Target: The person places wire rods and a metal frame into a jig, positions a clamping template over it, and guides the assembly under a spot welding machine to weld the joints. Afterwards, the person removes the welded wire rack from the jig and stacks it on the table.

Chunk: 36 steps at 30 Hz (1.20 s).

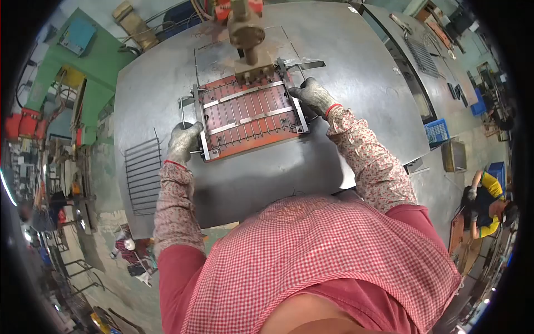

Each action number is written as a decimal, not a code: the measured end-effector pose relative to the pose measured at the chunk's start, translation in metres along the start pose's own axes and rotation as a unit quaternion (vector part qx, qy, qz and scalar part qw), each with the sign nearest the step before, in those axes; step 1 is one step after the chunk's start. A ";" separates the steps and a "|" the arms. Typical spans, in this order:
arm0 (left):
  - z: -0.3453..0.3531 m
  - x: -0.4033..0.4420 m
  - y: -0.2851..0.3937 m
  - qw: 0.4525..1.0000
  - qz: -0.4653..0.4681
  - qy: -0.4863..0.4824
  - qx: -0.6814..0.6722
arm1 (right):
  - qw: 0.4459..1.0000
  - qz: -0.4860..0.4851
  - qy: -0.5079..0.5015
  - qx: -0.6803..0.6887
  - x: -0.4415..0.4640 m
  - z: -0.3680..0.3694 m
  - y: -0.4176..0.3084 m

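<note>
In front of me a flat metal jig (207,142) with side rails and two cross strips lies on a reddish base plate (250,141). Thin wires laid out as a grid show between the strips. My left hand (184,140), in a grey-white work glove, is closed at the jig's left side by a bent rod handle (183,111). At the right rail, my gloved right hand (316,97) grips the jig's side, with its thumb toward the rail. The undersides of both hands' fingers are hidden. Above the jig's far edge hangs a machine head (246,36) with a block at its lower end.
A finished-looking wire rack (143,175) lies on the metal table (267,178) to my left. Another rack (423,57) and tools are on the right-hand bench. A blue basket (437,131) stands beside the table. A person in yellow sleeves (489,206) works at far right.
</note>
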<state>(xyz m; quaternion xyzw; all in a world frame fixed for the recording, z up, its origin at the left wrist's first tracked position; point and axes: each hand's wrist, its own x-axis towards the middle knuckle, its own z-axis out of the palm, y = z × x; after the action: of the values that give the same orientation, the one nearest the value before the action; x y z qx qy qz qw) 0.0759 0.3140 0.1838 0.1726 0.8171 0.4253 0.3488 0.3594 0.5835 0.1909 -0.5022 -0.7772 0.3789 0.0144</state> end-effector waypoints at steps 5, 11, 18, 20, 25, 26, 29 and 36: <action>0.001 0.001 -0.010 0.997 0.013 -0.013 -0.077 | 0.999 -0.016 0.035 0.018 0.000 0.001 0.003; 0.009 -0.021 -0.012 0.955 -0.049 -0.005 -0.291 | 0.999 -0.042 0.027 0.021 0.008 -0.007 0.006; 0.054 -0.032 -0.004 0.860 -0.033 0.051 -0.507 | 0.972 -0.158 0.173 -0.018 0.048 -0.009 -0.034; 0.093 -0.049 -0.003 0.834 0.023 0.022 -0.551 | 0.956 -0.201 0.198 0.074 0.044 -0.014 -0.042; 0.160 -0.149 0.025 0.887 0.011 -0.326 -0.326 | 0.979 -0.121 0.167 -0.002 0.032 -0.017 -0.009; 0.149 -0.170 0.049 0.883 0.057 -0.443 -0.144 | 0.980 -0.097 0.172 0.005 0.028 -0.020 0.000; 0.127 -0.163 0.070 0.923 0.274 -0.266 -0.050 | 0.985 -0.036 0.165 0.015 0.010 -0.030 0.026; 0.054 -0.036 0.030 0.989 0.088 0.121 0.012 | 0.970 -0.001 0.150 0.189 -0.020 -0.011 0.061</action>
<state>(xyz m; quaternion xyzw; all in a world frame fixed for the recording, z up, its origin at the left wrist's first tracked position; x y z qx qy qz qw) 0.1391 0.3416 0.2016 0.1950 0.8398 0.4625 0.2068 0.4209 0.5866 0.1694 -0.5409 -0.6809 0.4390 0.2259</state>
